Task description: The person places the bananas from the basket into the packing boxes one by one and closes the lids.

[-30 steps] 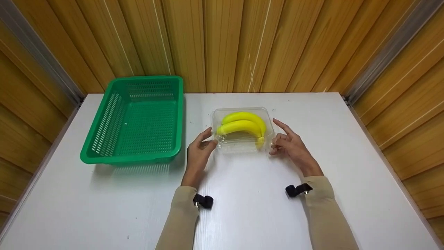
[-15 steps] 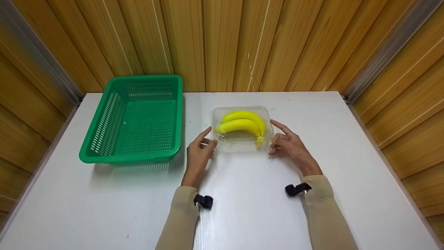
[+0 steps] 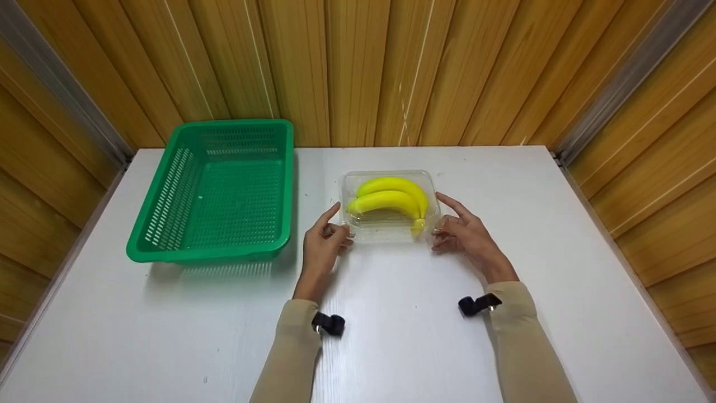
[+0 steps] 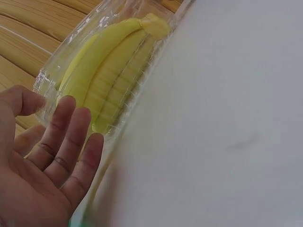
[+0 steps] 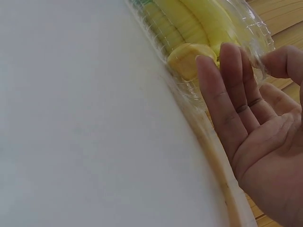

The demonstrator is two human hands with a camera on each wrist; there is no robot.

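Note:
A clear plastic clamshell box [image 3: 380, 230] stands on the white table with a bunch of yellow bananas [image 3: 389, 197] inside. At its front left corner, my left hand [image 3: 320, 246] pinches the edge with the thumb, index finger stretched along the side. My right hand [image 3: 475, 240] does the same at the front right corner, its index finger also reaching along the side. In the left wrist view, the left fingertips [image 4: 66, 105] overlap the box wall. The right wrist view has the right thumb [image 5: 277, 62] at the box rim and the fingers in front of the wall.
A green plastic basket [image 3: 229, 252] with slotted sides stands to the left of the box, close to the left hand. Behind the white table [image 3: 414, 336] rises a wood-look panel wall [image 3: 358, 73]. Similar panels close off both sides.
The right index finger has come in against the side of the box. The left thumb and fingers have shifted slightly around their corner. Box, bananas and basket stay in place.

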